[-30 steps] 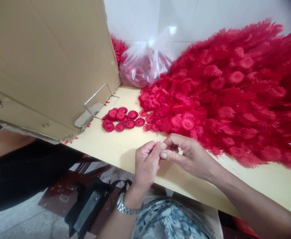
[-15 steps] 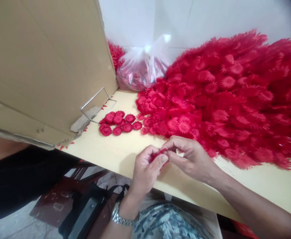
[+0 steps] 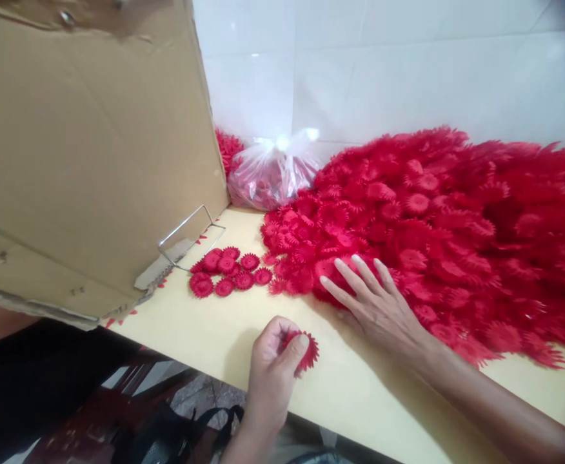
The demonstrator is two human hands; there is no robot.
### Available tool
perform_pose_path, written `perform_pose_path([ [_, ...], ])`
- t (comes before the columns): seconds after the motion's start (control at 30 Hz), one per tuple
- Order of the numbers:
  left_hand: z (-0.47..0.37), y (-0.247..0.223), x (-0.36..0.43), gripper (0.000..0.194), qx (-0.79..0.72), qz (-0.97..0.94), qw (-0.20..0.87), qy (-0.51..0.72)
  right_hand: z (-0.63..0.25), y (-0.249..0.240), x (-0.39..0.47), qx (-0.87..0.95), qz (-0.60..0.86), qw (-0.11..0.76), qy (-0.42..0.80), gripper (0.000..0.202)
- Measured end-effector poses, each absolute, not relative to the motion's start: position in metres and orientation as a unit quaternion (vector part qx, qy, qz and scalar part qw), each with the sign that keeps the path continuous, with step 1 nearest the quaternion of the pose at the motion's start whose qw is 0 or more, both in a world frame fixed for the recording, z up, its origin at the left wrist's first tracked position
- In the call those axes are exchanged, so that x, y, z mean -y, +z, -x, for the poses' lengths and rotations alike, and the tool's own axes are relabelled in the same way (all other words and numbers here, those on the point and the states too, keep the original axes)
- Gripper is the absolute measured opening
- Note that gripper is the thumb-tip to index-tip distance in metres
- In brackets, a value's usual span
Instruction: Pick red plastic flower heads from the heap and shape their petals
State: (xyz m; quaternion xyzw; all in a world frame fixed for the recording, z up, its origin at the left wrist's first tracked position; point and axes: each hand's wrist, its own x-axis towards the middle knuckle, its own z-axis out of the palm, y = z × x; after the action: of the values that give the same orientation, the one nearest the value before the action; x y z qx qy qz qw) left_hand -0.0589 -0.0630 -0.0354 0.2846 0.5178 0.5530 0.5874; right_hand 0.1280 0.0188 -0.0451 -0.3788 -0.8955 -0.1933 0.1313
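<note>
A red fringed paper-like flower disc (image 3: 310, 353) is pinched between the thumb and fingers of my left hand (image 3: 275, 364), above the table's front edge. My right hand (image 3: 379, 306) is spread, palm down, at the near edge of a large heap of similar red flower pieces (image 3: 418, 212). Its fingertips reach over the heap; whether they touch a piece I cannot tell. To the left on the pale yellow tabletop (image 3: 186, 332) lies a small cluster of red discs (image 3: 227, 264), stacked and side by side.
A tall cardboard sheet or box side (image 3: 93, 142) stands at the left, with a bent wire frame (image 3: 190, 232) by its foot. A tied clear plastic bag (image 3: 273, 174) with red contents sits against the white tiled wall (image 3: 384, 71). Another person's dark-clothed leg (image 3: 45, 380) is at lower left.
My right hand has let go of the flower disc and moved up to the heap, its fingers opening. My left hand keeps the disc, slightly lower. The view has tilted upward.
</note>
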Motion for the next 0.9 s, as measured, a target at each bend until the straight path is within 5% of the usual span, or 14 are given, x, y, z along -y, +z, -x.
perform_pose_path([
  [0.57,0.052,-0.031,0.064,0.017,-0.492,-0.246,0.605,0.576,-0.095,-0.032,-0.133,0.845,0.440,0.154,-0.263,0.043],
  [0.9,0.054,-0.026,0.056,0.014,-0.503,-0.235,0.604,0.572,-0.092,-0.015,-0.114,0.839,0.486,0.213,-0.121,0.039],
])
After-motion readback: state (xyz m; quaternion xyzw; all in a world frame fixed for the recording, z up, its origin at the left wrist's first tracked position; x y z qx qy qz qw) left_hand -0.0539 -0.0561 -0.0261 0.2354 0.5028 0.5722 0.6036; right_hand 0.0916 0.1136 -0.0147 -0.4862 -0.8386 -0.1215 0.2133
